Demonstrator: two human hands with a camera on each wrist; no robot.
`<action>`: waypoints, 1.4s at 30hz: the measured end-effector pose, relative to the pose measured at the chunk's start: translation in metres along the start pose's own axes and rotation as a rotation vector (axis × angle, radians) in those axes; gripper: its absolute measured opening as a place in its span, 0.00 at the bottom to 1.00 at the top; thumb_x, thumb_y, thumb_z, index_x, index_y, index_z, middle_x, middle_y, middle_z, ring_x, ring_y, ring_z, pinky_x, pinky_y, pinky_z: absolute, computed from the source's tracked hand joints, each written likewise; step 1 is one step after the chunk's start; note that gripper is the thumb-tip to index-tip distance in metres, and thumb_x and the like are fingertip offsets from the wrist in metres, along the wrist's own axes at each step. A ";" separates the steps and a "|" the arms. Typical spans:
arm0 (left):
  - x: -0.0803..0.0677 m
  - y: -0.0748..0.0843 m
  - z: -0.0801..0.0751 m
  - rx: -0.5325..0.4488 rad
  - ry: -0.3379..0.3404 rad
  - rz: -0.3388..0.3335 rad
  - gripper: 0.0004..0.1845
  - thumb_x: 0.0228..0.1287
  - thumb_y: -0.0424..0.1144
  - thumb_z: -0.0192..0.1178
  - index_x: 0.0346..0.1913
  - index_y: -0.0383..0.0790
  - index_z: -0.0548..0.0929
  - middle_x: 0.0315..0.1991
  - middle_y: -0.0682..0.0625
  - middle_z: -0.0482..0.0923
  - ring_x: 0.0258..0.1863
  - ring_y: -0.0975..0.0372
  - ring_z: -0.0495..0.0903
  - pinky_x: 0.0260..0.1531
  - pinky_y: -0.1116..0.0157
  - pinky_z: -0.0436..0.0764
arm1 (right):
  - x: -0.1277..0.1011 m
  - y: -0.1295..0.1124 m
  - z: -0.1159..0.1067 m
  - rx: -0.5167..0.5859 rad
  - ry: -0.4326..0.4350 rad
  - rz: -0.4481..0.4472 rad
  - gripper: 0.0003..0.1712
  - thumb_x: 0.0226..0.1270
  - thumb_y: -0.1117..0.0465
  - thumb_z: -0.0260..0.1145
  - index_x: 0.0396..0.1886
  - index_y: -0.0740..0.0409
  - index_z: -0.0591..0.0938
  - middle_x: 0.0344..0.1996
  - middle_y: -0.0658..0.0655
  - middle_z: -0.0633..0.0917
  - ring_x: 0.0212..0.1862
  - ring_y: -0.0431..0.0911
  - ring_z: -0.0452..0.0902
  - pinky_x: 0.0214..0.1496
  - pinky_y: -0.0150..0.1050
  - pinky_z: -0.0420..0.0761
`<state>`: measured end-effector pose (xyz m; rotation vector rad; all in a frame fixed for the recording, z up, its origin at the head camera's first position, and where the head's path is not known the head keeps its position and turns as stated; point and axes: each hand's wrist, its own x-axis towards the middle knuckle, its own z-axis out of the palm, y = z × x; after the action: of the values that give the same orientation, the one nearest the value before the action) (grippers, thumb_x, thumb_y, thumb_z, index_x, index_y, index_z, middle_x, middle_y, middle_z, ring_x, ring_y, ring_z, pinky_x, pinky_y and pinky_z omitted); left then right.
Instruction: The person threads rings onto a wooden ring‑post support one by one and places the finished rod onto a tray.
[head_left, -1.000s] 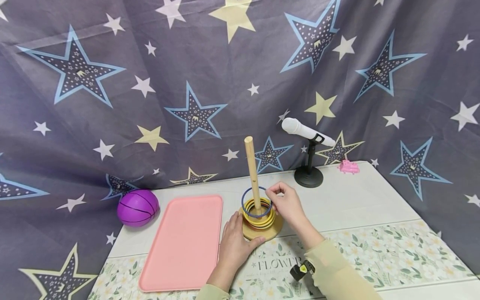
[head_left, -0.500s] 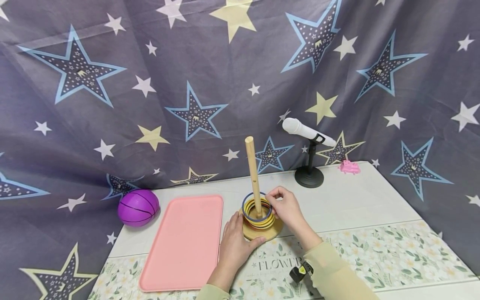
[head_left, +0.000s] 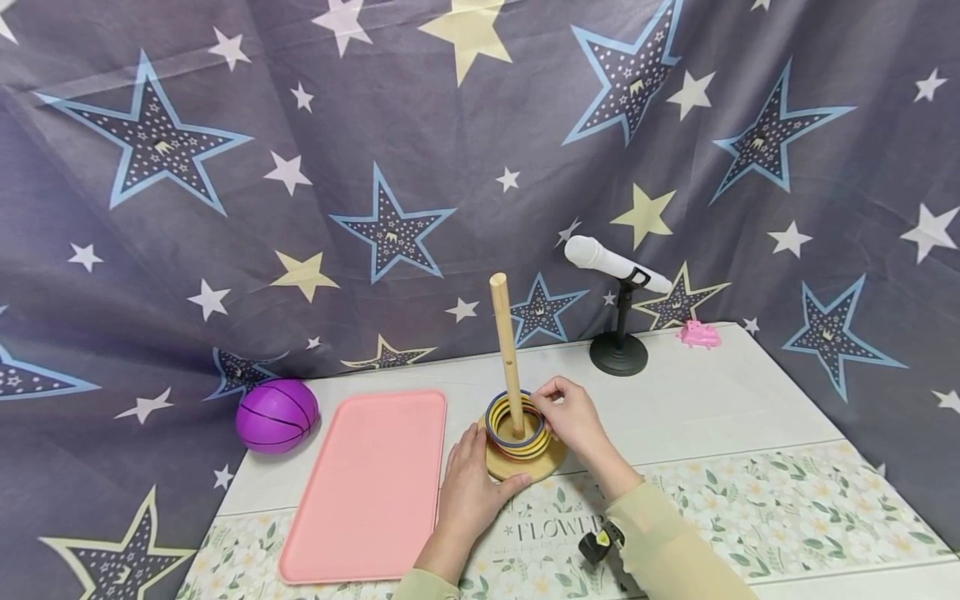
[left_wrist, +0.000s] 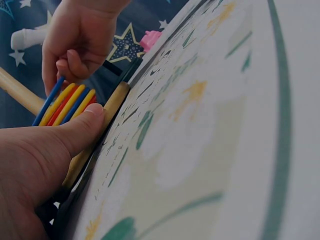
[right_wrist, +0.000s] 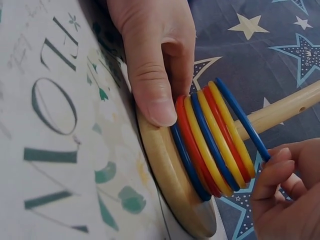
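I count seven rings on the single wooden peg [head_left: 507, 354], reading the right wrist view from the base up: blue, red, yellow, blue, yellow, red, yellow, then the top blue ring [right_wrist: 242, 118], which makes eight in all, three blue, two red, three yellow. That top blue ring sits slightly tilted above the stack of rings [head_left: 516, 433], and my right hand [head_left: 573, 415], at three o'clock of the peg, pinches its edge with curled fingertips [right_wrist: 272, 165]. My left hand [head_left: 468, 492], at seven o'clock of the round wooden base [head_left: 525, 468], presses its thumb against the base rim, fingers lying fairly straight on the table [head_left: 712, 400]. One pink tray [head_left: 367, 483] lies at nine o'clock of the base, holding nothing. One purple ball [head_left: 276, 415] sits beyond the tray at ten o'clock. One white microphone [head_left: 615, 262] on its stand and one small pink toy [head_left: 699, 335] stand at two o'clock.
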<state>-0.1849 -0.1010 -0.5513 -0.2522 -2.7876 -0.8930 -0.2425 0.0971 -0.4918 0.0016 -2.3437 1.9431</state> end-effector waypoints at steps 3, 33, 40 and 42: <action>0.000 0.000 0.000 0.000 0.003 0.000 0.60 0.55 0.67 0.83 0.78 0.26 0.73 0.79 0.29 0.67 0.78 0.35 0.68 0.74 0.37 0.72 | 0.001 0.001 0.001 -0.014 0.005 0.009 0.04 0.75 0.66 0.71 0.38 0.63 0.85 0.30 0.55 0.80 0.14 0.38 0.68 0.14 0.30 0.66; 0.000 -0.001 0.002 -0.005 -0.002 -0.010 0.61 0.54 0.66 0.83 0.78 0.24 0.72 0.79 0.28 0.67 0.78 0.36 0.68 0.74 0.38 0.73 | 0.004 0.008 0.001 -0.082 0.024 0.052 0.05 0.74 0.64 0.72 0.40 0.62 0.84 0.27 0.54 0.80 0.15 0.40 0.70 0.15 0.30 0.69; 0.000 0.000 0.000 -0.003 -0.003 -0.011 0.62 0.54 0.67 0.83 0.79 0.24 0.71 0.79 0.28 0.67 0.78 0.35 0.68 0.74 0.38 0.72 | 0.003 0.004 -0.001 -0.081 0.033 0.043 0.05 0.74 0.64 0.73 0.41 0.62 0.85 0.30 0.55 0.81 0.16 0.40 0.70 0.15 0.30 0.68; 0.001 0.000 0.000 -0.006 -0.003 -0.010 0.62 0.54 0.67 0.83 0.79 0.24 0.71 0.79 0.28 0.67 0.78 0.35 0.68 0.74 0.37 0.72 | 0.003 0.002 -0.003 -0.095 0.034 0.031 0.05 0.74 0.64 0.73 0.41 0.62 0.85 0.31 0.55 0.81 0.16 0.40 0.71 0.15 0.30 0.68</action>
<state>-0.1854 -0.1010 -0.5512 -0.2416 -2.7920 -0.9039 -0.2450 0.1001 -0.4929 -0.0748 -2.4257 1.8278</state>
